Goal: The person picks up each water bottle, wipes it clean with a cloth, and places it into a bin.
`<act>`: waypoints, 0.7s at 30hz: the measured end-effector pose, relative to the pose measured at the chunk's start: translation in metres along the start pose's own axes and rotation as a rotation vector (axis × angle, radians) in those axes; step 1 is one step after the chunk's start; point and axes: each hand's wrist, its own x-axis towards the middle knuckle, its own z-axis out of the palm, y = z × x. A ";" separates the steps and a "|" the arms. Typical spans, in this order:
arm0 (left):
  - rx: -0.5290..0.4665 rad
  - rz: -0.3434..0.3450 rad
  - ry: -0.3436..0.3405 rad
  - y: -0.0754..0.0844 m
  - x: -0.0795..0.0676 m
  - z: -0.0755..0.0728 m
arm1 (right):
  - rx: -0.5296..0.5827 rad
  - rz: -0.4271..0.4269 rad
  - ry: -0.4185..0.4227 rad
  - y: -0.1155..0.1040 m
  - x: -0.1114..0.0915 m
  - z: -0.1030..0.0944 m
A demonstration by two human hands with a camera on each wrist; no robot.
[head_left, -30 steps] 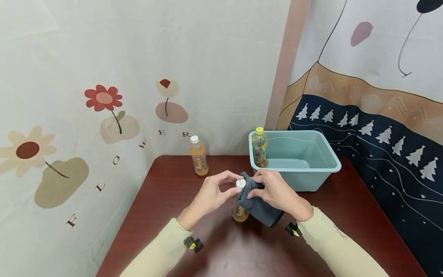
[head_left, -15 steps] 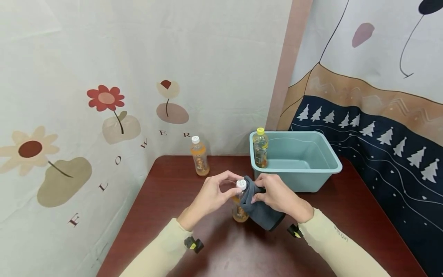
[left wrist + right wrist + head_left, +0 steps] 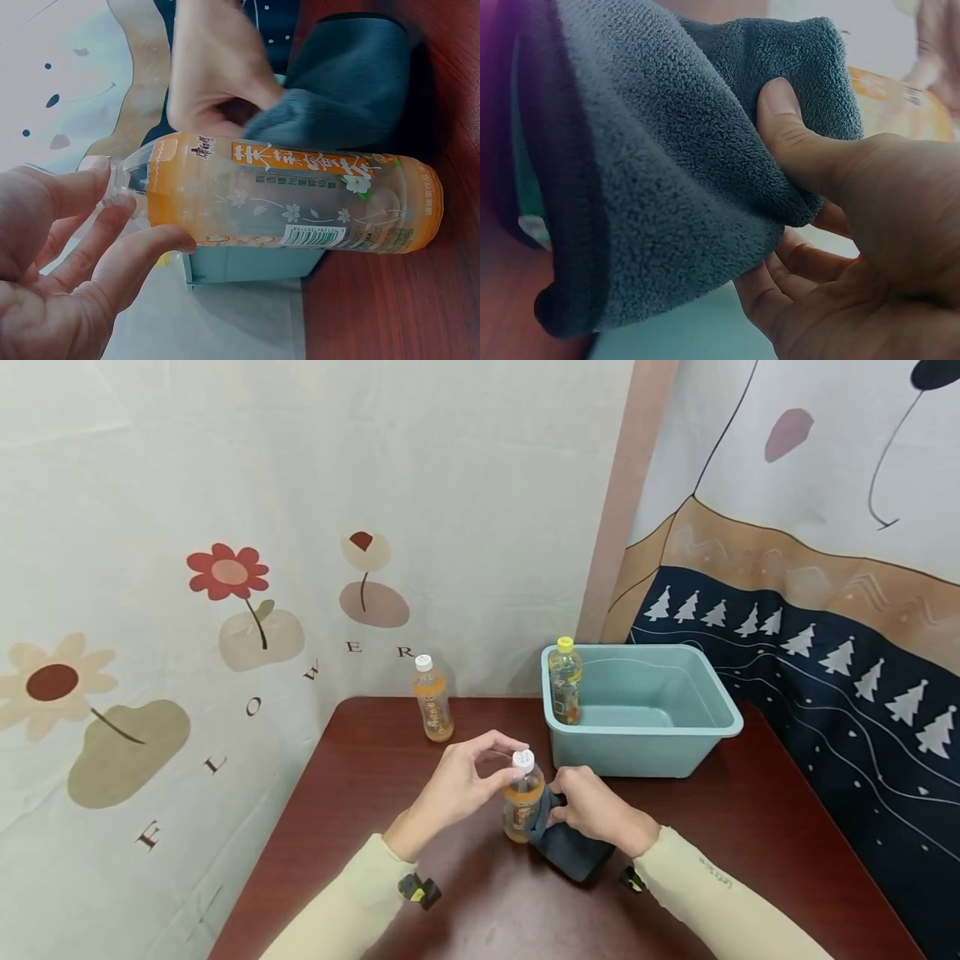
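Note:
A clear plastic bottle [image 3: 519, 814] with a white cap and orange label stands on the table in front of me. My left hand [image 3: 454, 783] pinches it near the neck, thumb and fingers around the top. In the left wrist view the bottle [image 3: 300, 196] shows its label and barcode. My right hand [image 3: 597, 808] grips a dark grey cloth [image 3: 573, 853] between thumb and fingers. Part of this cloth touches the bottle's right side, while the rest hangs down to the right. Up close in the right wrist view, the cloth [image 3: 675, 195] looks fuzzy, with a dark edge.
Behind the hands to the right sits a light blue plastic bin [image 3: 645, 752]. A yellow-capped bottle [image 3: 565, 685] stands inside its left end. Another white-capped bottle [image 3: 433, 702] is at the back left of the reddish-brown table [image 3: 375, 777], near the wall curtain.
My right hand and the cloth have moved down from beside the cap to the bottle's body, uncovering its upper part. The left hand keeps its hold at the neck.

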 end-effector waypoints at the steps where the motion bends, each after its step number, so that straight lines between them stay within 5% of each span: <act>1: 0.000 -0.001 0.000 0.000 0.000 0.000 | -0.009 -0.004 -0.003 0.003 0.001 0.004; 11: -0.015 -0.001 -0.009 0.000 0.000 0.000 | 0.025 0.026 -0.059 0.021 0.005 0.029; 21: -0.016 0.006 -0.008 -0.001 0.002 -0.001 | 0.055 0.000 -0.024 0.016 0.007 0.016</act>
